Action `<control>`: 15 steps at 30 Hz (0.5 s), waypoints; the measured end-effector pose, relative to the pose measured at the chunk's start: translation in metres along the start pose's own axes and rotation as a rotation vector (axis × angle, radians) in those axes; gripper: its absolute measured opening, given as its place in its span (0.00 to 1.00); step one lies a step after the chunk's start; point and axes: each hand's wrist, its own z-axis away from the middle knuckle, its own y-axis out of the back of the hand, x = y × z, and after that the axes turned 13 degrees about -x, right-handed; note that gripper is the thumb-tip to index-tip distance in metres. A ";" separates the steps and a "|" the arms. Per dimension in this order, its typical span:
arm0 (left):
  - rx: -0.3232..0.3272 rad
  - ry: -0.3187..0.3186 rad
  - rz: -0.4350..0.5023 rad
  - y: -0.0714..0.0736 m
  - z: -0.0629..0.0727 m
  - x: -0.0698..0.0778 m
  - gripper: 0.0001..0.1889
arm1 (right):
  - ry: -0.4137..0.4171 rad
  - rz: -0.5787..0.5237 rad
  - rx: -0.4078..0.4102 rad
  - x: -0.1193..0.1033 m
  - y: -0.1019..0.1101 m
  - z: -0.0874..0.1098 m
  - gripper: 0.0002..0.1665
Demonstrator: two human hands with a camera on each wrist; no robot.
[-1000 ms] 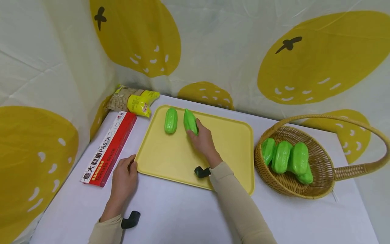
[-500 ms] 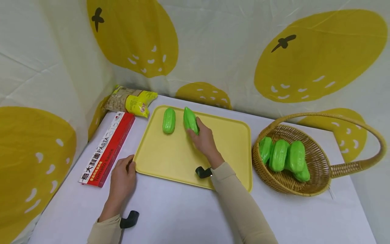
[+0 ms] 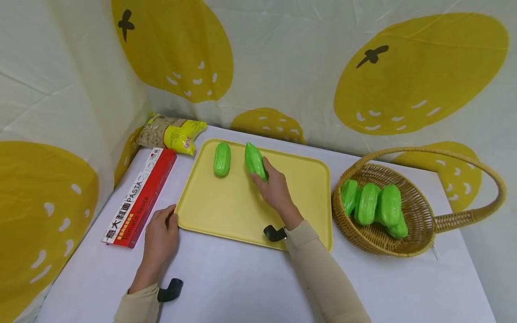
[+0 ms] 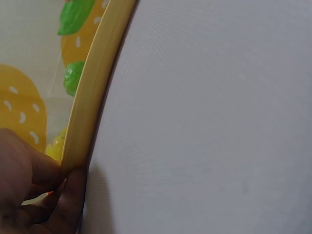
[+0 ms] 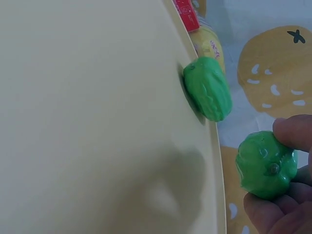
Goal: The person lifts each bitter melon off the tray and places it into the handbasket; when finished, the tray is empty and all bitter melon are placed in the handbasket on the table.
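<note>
In the head view my right hand (image 3: pixel 275 187) holds a green, ridged toy vegetable (image 3: pixel 254 160) over the yellow tray (image 3: pixel 218 206). Thumb and fingers wrap its sides in the right wrist view, where a stem-like spot shows on the end of the held vegetable (image 5: pixel 265 163). A similar green vegetable (image 3: pixel 222 159) lies on the tray near its far left corner. At the near left corner my left hand (image 3: pixel 161 235) pinches the tray rim (image 4: pixel 90 87) between thumb and fingers, as the left wrist view shows.
A wicker basket (image 3: pixel 422 215) with a tall handle stands right of the tray, with several green vegetables (image 3: pixel 367 204) inside. Left of the tray lies a red and white pasta box (image 3: pixel 141 197). Behind it is a yellow bag (image 3: pixel 171 134). A patterned curtain (image 3: pixel 274 58) closes the back.
My right hand and the held vegetable have shifted a little rightward over the tray. The left hand stays at the tray corner. The head view has drifted slightly.
</note>
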 end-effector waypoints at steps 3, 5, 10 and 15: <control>-0.004 -0.004 0.000 0.001 0.001 -0.001 0.23 | 0.006 0.006 0.007 0.002 0.002 0.004 0.41; -0.007 -0.004 0.002 0.001 0.001 -0.001 0.23 | 0.011 0.013 0.014 0.004 0.004 0.006 0.41; -0.008 -0.001 0.002 0.000 0.001 -0.001 0.24 | 0.020 0.017 0.024 0.007 0.008 0.010 0.41; -0.002 0.002 -0.004 0.000 0.000 0.000 0.24 | 0.023 0.023 0.033 0.007 0.014 0.017 0.41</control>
